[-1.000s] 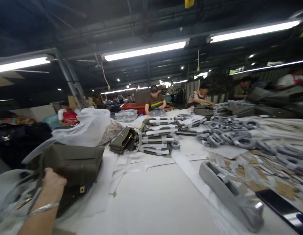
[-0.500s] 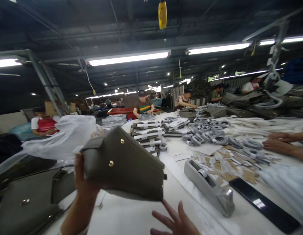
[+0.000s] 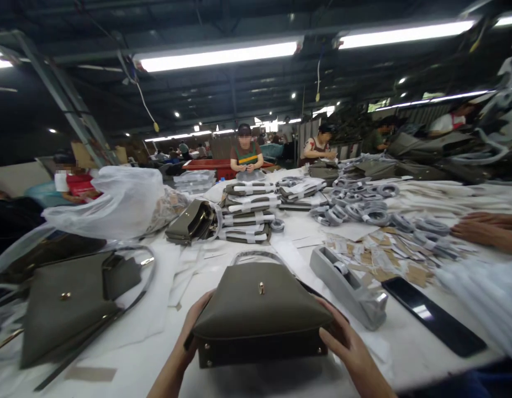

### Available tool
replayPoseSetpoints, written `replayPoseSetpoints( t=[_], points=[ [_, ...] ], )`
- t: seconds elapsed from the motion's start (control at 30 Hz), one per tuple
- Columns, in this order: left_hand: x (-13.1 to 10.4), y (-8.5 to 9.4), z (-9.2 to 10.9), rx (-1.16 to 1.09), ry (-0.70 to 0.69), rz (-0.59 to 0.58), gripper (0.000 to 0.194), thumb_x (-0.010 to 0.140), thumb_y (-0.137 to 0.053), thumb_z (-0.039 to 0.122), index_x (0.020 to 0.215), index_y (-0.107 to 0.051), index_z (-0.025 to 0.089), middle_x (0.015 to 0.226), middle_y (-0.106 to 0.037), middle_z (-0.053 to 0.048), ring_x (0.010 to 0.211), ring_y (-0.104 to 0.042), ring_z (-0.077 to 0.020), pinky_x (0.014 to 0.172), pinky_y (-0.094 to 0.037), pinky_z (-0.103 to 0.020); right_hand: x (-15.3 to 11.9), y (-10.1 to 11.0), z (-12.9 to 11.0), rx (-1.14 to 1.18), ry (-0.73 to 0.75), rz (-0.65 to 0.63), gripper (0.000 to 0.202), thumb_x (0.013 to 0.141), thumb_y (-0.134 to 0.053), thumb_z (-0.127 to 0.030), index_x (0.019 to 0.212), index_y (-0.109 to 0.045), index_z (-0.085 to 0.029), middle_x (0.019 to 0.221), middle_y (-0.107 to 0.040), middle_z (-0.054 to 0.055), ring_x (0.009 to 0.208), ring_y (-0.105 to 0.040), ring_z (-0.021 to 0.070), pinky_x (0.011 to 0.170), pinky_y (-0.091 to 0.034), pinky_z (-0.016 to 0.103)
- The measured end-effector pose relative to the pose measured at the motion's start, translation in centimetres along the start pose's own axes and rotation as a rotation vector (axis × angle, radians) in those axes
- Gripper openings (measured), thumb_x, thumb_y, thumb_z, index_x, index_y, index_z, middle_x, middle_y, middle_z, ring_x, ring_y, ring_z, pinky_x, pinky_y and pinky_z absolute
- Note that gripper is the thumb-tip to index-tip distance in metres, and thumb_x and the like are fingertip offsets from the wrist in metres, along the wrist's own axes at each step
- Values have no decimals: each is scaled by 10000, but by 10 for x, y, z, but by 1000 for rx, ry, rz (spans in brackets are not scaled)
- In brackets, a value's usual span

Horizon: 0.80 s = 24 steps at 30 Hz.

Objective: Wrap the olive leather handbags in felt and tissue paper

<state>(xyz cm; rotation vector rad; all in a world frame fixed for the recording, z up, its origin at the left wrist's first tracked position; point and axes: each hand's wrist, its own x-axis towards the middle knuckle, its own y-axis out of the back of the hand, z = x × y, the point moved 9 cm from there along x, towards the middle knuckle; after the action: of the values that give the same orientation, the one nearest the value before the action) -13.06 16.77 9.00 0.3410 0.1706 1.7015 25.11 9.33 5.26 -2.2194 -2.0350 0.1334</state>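
Note:
An olive-green handbag (image 3: 262, 304) lies between my hands on the white table, its gold clasp facing up and its studded base toward me. My left hand (image 3: 195, 323) grips the bag's left side, the fingers partly hidden behind it. On the opposite side my right hand (image 3: 341, 331) holds the bag, thumb near the base edge and fingers along the side. The bag's strap (image 3: 258, 256) curves out at its far end. Another olive handbag (image 3: 69, 301) lies to the left, and a third bag (image 3: 193, 221) stands farther back.
A grey tape dispenser (image 3: 349, 287) and a black phone (image 3: 433, 315) lie on the right. Wrapped straps (image 3: 249, 204) are stacked beyond the bag, near scattered paper tags (image 3: 375, 254). A co-worker's hands (image 3: 487, 229) rest at the right edge. Clear plastic (image 3: 110, 202) heaps at left.
The handbag has come down from mid-air and turned, its clasp side now up. My right hand, spread and apart from its main body before, now holds its right side. The view has tilted downward.

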Motion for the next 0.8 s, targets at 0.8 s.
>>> replayPoseSetpoints(
  t=[0.8],
  points=[
    [-101, -84, 46, 979, -629, -782, 593, 858, -705, 410, 1383, -485, 244, 1384, -608, -90, 1257, -584, -266, 1065, -459, -388, -26, -112, -33, -1378, 994, -791, 616, 699, -468, 27, 1239, -663, -197, 1155, -736, 46, 970, -740, 195, 798, -631, 273]
  ],
)
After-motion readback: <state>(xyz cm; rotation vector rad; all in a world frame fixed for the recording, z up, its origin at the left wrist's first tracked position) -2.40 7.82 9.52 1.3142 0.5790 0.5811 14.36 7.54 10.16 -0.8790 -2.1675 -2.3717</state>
